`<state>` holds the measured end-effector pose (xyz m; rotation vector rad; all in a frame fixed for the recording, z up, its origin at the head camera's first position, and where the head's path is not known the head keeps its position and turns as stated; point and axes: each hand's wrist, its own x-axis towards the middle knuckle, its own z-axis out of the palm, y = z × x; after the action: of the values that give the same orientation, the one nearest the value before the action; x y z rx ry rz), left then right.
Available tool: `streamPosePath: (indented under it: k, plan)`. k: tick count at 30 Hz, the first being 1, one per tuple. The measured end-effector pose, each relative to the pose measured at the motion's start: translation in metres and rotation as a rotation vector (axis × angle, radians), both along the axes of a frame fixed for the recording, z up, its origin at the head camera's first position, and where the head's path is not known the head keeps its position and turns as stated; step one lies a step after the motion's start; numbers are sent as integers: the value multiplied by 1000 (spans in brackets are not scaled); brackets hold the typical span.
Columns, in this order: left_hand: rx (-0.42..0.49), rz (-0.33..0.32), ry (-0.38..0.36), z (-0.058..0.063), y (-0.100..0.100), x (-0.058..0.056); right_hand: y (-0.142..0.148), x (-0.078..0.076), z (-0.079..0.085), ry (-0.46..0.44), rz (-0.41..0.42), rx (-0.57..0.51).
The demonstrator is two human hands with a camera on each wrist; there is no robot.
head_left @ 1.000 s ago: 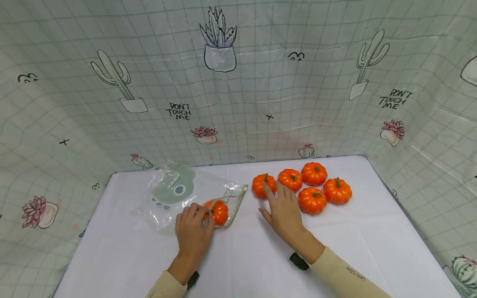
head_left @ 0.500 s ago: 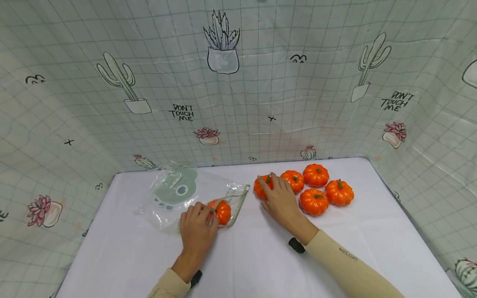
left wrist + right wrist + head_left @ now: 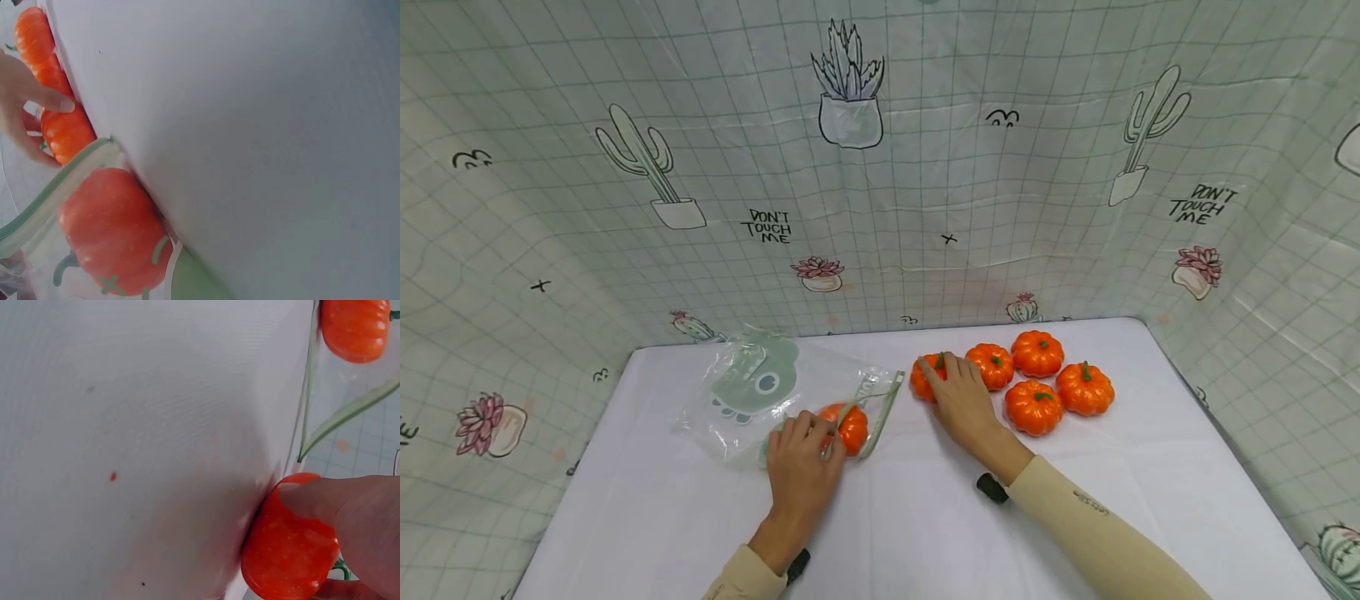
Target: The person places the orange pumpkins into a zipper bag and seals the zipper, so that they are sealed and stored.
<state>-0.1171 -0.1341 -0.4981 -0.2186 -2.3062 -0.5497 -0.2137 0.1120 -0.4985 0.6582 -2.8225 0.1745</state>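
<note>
A clear zip bag (image 3: 820, 367) with a green dinosaur print lies flat, its green-edged mouth toward the right. Inside, near that mouth, sits a small orange toy pumpkin (image 3: 854, 431); the left wrist view shows the same bagged pumpkin (image 3: 109, 228) through the film. My left hand (image 3: 801, 475) pinches the bag's upper lip beside it; its fingertips are partly hidden. To the right, my right hand (image 3: 966, 404) grips the leftmost loose pumpkin (image 3: 922, 382) on the table. In the right wrist view, the thumb presses that gripped pumpkin (image 3: 284, 550), whose green stem shows underneath.
Behind and right of my right hand stand several more pumpkins (image 3: 1033, 408) in a close group. All rest on a white table (image 3: 910, 533). A grid-patterned curtain (image 3: 917, 183) with cactus drawings rises at the back and sides.
My right hand has come onto the leftmost loose pumpkin and closed its fingers round it. My left hand stays at the bag, shifted very slightly right.
</note>
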Motion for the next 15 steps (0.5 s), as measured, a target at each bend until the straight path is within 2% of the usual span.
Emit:
streamPosePath:
  k: [7, 15]
  plan:
    - [-14, -9, 17, -1, 1, 1, 0, 1, -1, -20, 6, -40]
    - [-56, -8, 33, 0, 3, 4, 1, 12, -1, -11, 20, -42]
